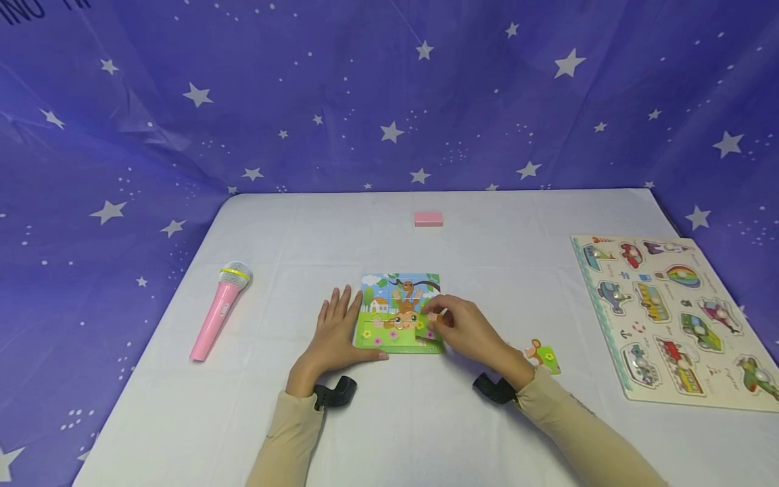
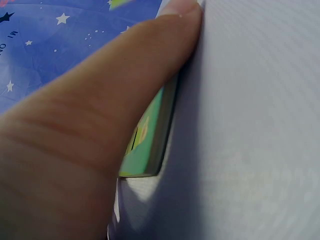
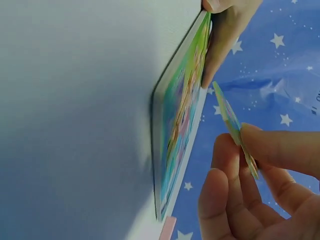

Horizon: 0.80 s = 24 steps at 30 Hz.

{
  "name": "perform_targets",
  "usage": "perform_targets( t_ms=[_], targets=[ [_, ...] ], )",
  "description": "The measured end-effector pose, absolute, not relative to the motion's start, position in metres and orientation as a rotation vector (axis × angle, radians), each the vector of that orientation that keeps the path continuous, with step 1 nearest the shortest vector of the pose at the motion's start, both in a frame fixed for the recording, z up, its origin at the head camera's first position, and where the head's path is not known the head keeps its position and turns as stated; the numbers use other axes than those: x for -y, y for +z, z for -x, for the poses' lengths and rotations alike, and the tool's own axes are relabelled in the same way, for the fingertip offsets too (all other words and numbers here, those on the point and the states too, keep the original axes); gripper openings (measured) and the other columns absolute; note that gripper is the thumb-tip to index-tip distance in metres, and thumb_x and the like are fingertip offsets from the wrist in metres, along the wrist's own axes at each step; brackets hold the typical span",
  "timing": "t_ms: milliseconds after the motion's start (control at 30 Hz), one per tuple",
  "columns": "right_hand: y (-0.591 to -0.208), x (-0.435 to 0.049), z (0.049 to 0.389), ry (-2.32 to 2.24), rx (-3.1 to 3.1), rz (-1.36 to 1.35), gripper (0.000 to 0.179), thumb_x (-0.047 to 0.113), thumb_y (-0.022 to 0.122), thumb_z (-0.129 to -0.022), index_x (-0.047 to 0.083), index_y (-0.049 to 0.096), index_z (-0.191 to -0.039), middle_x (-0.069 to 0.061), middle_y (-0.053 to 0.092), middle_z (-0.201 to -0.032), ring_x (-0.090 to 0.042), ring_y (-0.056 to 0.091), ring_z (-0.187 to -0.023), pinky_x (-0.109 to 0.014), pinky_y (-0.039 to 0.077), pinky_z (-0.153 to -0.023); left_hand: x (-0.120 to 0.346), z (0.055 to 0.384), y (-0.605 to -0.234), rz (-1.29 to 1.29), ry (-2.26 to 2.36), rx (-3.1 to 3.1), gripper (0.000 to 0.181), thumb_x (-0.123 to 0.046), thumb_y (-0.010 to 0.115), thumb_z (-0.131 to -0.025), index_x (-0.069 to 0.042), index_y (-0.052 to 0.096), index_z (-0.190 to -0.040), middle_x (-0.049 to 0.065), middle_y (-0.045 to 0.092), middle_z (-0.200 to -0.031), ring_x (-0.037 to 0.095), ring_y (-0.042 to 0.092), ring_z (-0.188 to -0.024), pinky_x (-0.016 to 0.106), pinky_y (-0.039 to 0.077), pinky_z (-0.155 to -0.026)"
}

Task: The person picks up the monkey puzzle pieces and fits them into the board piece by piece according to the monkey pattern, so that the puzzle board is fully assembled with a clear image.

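Observation:
A small jigsaw puzzle board (image 1: 389, 343) with a monkey, a house and flowers lies mid-table. My left hand (image 1: 335, 338) rests at its left side, fingers spread and straight, and the thumb (image 2: 125, 65) lies along the board's near edge. Over the board's right part, my right hand (image 1: 471, 329) pinches a flat puzzle piece (image 3: 227, 112) between thumb and fingertips. The right wrist view shows this piece tilted and raised off the board. Another puzzle piece (image 1: 550, 358), green with a brown part, lies on the table by the right wrist, partly hidden by the forearm.
To the left lies a pink toy microphone (image 1: 216, 314). A pink block (image 1: 429, 219) sits toward the back of the white table (image 1: 304, 230). At the right is a large vehicle peg puzzle board (image 1: 663, 325). Purple starry cloth (image 1: 389, 88) hangs behind.

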State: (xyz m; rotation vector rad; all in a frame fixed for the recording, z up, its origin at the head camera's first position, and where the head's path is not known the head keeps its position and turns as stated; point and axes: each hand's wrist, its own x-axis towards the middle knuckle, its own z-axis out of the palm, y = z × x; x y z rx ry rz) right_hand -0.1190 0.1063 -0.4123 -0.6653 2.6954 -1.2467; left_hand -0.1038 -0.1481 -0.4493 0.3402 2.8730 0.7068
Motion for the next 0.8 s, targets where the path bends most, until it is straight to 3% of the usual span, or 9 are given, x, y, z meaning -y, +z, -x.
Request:
perform_targets(
  t_ms=[300,500,667,800],
  targets=[
    [-0.408,-0.065,0.137,-1.262,-2.659,0.675,0.011,0.011,0.063,-0.084,0.013,0.064,-0.095,-0.004,0.069,-0.089,-0.009,0.064,-0.068,-0.023,0.052,-0.063,0.148,0.104,-0.448,-0.347,0.710,-2.864,0.120,-0.067,0.069,-0.059,-0.013,0.007,-0.147,0.012,-0.003,-0.154,0.030,-0.010,-0.141,0.049,-0.004,-0.114],
    [-0.411,-0.043,0.148,-1.253,-2.650,0.638,0.015,0.014,0.064,-0.084,0.014,0.060,-0.099,-0.004,0.069,-0.087,-0.007,0.062,-0.066,-0.022,0.050,-0.061,0.148,0.104,-0.448,-0.361,0.711,-2.862,0.120,-0.068,0.068,-0.060,-0.012,0.008,-0.147,0.012,-0.003,-0.154,0.030,-0.010,-0.141,0.050,-0.004,-0.114],
    [-0.416,-0.034,0.154,-1.270,-2.600,0.619,0.027,0.011,0.064,-0.084,0.010,0.055,-0.109,-0.006,0.069,-0.086,-0.007,0.056,-0.054,-0.020,0.048,-0.054,0.148,0.105,-0.448,-0.358,0.695,-2.853,0.120,-0.069,0.066,-0.060,-0.013,0.006,-0.147,0.011,-0.005,-0.154,0.029,-0.011,-0.141,0.050,-0.005,-0.114],
    [-0.418,-0.028,0.156,-1.214,-2.588,0.604,0.029,0.012,0.064,-0.083,0.009,0.056,-0.112,-0.004,0.068,-0.084,-0.007,0.056,-0.056,-0.020,0.048,-0.056,0.149,0.104,-0.448,-0.356,0.702,-2.857,0.119,-0.069,0.066,-0.061,-0.013,0.007,-0.147,0.011,-0.004,-0.154,0.030,-0.011,-0.141,0.050,-0.005,-0.113]
  ],
)
